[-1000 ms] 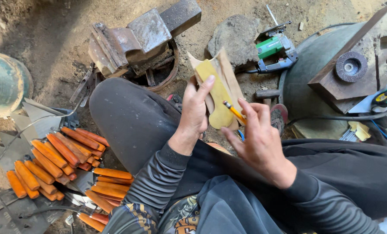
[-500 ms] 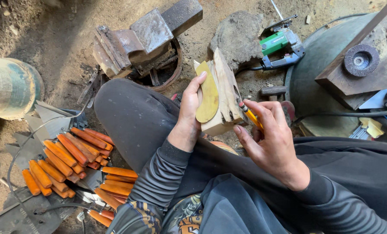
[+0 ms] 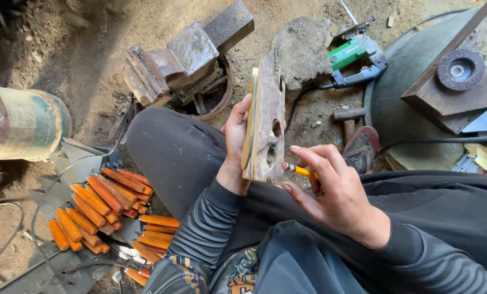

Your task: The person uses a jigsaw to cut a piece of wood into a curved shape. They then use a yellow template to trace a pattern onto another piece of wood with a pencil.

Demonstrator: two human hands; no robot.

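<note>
1. Above the person's lap, the left hand (image 3: 237, 142) clasps a flat, weathered grey wooden slab with knot holes (image 3: 268, 122), holding it upright on edge.
2. Just beside the slab's lower edge, the right hand (image 3: 330, 190) pinches a short yellow pencil (image 3: 302, 171), tip against the wood.
3. Orange-handled tools (image 3: 99, 209) lie heaped on the dirt floor (image 3: 91, 71) beyond the left knee.
4. A green power tool (image 3: 355, 54) rests near the floor's far edge.

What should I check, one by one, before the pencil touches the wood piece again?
1. Left hand grips the wood piece firmly: ok.
2. Right hand holds the yellow pencil: ok.
3. Pencil tip is against the wood: cannot tell, it sits right at the lower edge.
4. Flat face turned toward the pencil: not ok, the piece stands nearly edge-on.
5. Grinder lies away from both hands: ok.
</note>
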